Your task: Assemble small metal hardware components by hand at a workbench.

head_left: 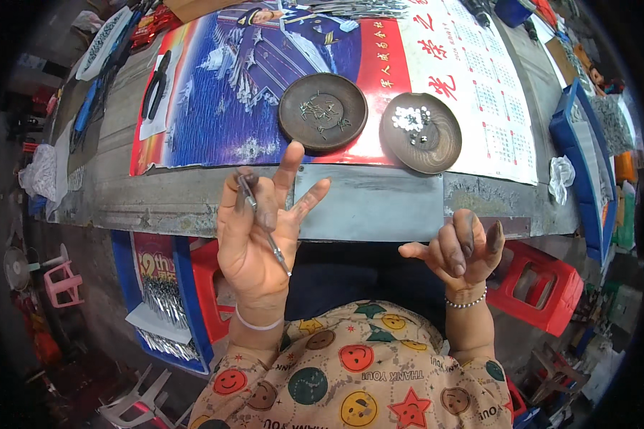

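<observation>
My left hand (261,229) is raised in front of the table edge, palm up. A slim jointed metal rod (274,247) lies across its palm, pinched between the fingers at its upper end; the other fingers stretch out. My right hand (461,247) hangs before the table edge with its fingers loosely curled and apart, and nothing shows in it. Beyond the left hand stands a dark brown round dish (290,129) with several small metal pins (323,112). To its right, a second brown dish (440,151) carries small white beads (410,118) and a few dark bits.
A poster calendar (479,100) covers the table (122,193). Black-handled pliers (155,86) lie at the left. A blue tray (587,179) stands at the right edge, beside crumpled clear plastic (561,177). Below left is a blue bin (130,286) of metal pieces; red stools (540,286) flank me.
</observation>
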Demonstrator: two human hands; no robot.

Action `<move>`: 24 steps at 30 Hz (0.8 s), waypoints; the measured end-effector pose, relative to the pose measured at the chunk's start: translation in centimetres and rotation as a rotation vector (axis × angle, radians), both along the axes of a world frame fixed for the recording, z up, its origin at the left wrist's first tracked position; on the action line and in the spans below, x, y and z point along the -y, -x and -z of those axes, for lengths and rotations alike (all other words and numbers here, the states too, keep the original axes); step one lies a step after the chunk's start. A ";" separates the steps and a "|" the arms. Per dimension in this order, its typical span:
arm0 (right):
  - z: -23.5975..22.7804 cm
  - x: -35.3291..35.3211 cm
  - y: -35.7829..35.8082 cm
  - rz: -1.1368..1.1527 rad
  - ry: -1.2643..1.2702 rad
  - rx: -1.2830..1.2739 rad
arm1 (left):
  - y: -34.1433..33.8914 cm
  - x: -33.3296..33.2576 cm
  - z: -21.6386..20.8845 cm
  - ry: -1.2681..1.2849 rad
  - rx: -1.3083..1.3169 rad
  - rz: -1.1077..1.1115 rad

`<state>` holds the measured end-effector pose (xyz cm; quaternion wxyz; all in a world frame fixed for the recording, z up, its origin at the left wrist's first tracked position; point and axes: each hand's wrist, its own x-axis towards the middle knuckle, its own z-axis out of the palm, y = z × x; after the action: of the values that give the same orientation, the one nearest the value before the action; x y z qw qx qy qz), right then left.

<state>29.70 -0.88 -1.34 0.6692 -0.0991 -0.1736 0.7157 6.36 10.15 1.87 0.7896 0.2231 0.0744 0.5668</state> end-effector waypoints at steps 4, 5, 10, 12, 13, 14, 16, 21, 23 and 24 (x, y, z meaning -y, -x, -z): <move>0.2 0.2 -0.1 0.015 -0.016 -0.010 | -0.4 0.5 -0.3 0.043 -0.204 -0.071; 0.2 0.1 0.0 0.017 -0.021 -0.021 | -0.4 0.5 -0.4 0.043 -0.205 -0.068; 0.3 -0.1 0.2 0.020 -0.032 -0.046 | -0.5 0.5 -0.8 0.061 -0.275 -0.115; 0.4 -0.1 0.1 0.019 -0.036 -0.043 | -0.4 0.7 -0.9 0.048 -0.270 -0.118; 0.5 -0.1 0.0 0.015 -0.045 -0.049 | -0.4 0.8 -1.0 0.034 -0.266 -0.125; 0.6 -0.1 0.0 0.011 -0.052 -0.055 | -0.5 1.2 -1.3 0.035 -0.264 -0.120; 0.7 0.1 -0.1 0.016 -0.047 -0.059 | -0.7 1.9 -2.0 -0.070 -0.306 -0.155; 0.5 0.7 0.0 0.041 -0.032 -0.081 | -0.6 3.0 -3.5 -0.276 -0.336 -0.141; 0.7 0.6 0.2 0.017 -0.044 -0.091 | 0.0 3.6 -5.2 -0.251 -0.427 -0.125; 0.7 0.6 0.2 0.012 -0.044 -0.072 | 0.4 3.8 -5.3 -0.332 -0.313 -0.092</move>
<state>29.53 -1.51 -2.02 0.6814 -0.0596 -0.1642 0.7108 5.91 6.38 7.21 0.6942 0.4318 0.1118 0.5650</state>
